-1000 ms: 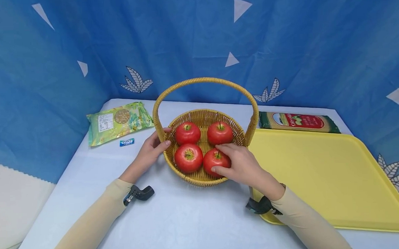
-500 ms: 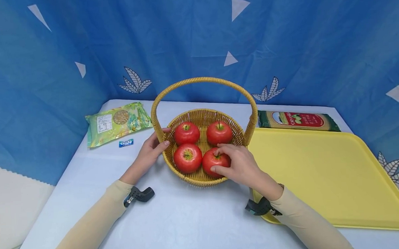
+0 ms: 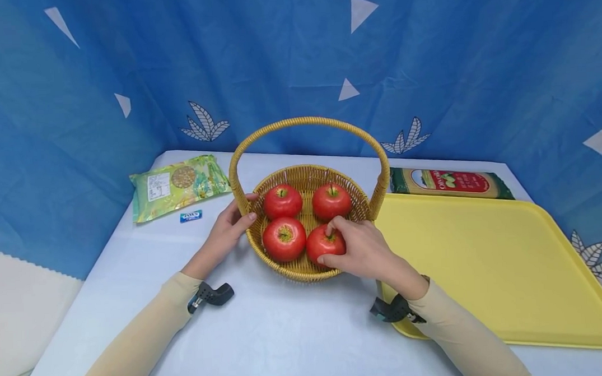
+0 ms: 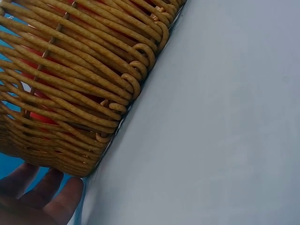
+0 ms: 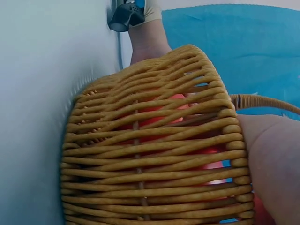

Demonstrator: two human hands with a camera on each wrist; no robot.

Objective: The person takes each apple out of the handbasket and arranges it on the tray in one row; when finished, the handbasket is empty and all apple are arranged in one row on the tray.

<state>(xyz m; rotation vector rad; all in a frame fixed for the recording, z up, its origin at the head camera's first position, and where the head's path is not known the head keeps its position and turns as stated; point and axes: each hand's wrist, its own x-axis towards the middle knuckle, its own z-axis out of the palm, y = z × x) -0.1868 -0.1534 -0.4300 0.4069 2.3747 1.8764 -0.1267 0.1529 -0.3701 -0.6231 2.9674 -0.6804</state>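
The right hand (image 3: 365, 248) pinches — and partly hides — the nearest right-side red apple (image 3: 322, 246) in the wicker basket (image 3: 296, 274), whose left side the left hand (image 3: 225, 228) grips, fingers partly behind the handle (image 3: 306, 121).

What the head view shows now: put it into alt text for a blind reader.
A person's right hand grips the near-right apple of four red ones in a wicker basket, while the left hand holds the basket's left side. On the white table, a green packet and small blue packet lie left; a yellow tray and red-labelled packet lie right.
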